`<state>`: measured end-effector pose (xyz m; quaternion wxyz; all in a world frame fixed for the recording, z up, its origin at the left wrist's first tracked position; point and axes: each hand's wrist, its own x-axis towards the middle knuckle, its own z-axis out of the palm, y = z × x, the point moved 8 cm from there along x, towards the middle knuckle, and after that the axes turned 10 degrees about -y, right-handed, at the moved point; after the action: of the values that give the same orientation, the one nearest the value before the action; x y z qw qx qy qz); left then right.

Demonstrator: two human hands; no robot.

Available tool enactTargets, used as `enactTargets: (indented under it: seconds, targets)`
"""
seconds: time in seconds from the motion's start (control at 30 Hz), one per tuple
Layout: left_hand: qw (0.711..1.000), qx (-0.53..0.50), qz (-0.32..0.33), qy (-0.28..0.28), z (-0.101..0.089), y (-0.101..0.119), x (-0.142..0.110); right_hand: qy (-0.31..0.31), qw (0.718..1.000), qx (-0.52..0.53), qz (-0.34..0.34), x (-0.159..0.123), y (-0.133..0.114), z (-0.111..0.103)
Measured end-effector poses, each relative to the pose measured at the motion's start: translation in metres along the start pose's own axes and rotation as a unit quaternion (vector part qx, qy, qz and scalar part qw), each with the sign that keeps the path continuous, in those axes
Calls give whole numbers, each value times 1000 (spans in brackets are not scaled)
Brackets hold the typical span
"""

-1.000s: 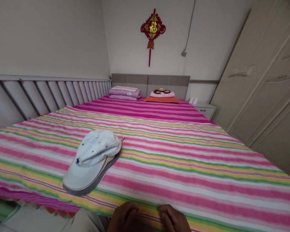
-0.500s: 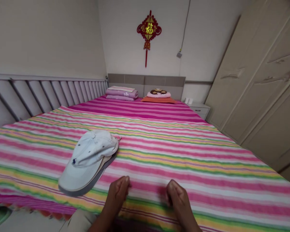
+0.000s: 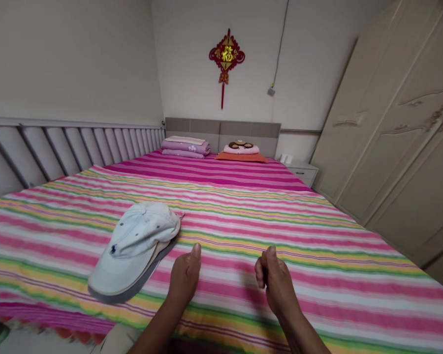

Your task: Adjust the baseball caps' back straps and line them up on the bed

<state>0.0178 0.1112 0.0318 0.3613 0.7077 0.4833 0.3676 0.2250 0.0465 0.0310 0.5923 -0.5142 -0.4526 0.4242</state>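
Observation:
Both my hands hover over the near part of a bed covered by a striped pink, yellow and green sheet (image 3: 302,246). My left hand (image 3: 185,276) is closed in a loose fist with the thumb up, nothing visible in it. My right hand (image 3: 275,281) is also curled shut, fingers folded in, apparently holding nothing. A pale blue cap (image 3: 135,248) with a small dark logo lies on the sheet just left of my left hand, stacked on the brims of other caps. The left hand is nearest to it, not touching.
Folded purple bedding (image 3: 185,146) and a pink pillow on an orange cloth (image 3: 240,150) lie at the headboard. A slatted rail (image 3: 77,147) runs along the left side. A beige wardrobe (image 3: 402,137) stands to the right, a nightstand (image 3: 302,172) beside it. A red knot ornament (image 3: 226,56) hangs on the wall.
Both hands have moved forward from the bed's near edge out over the sheet and risen. The cap has stayed where it was.

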Motion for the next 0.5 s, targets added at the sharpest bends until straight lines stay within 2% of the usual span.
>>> enactTargets:
  seconds: [0.17,0.5]
  targets:
    - [1000,22,-15,-12,5,-5,4,12,1000,1,-9,1,-3,1]
    - [1000,11,4,-4,2,-2,2,14,1000,-2,-13,1,0,5]
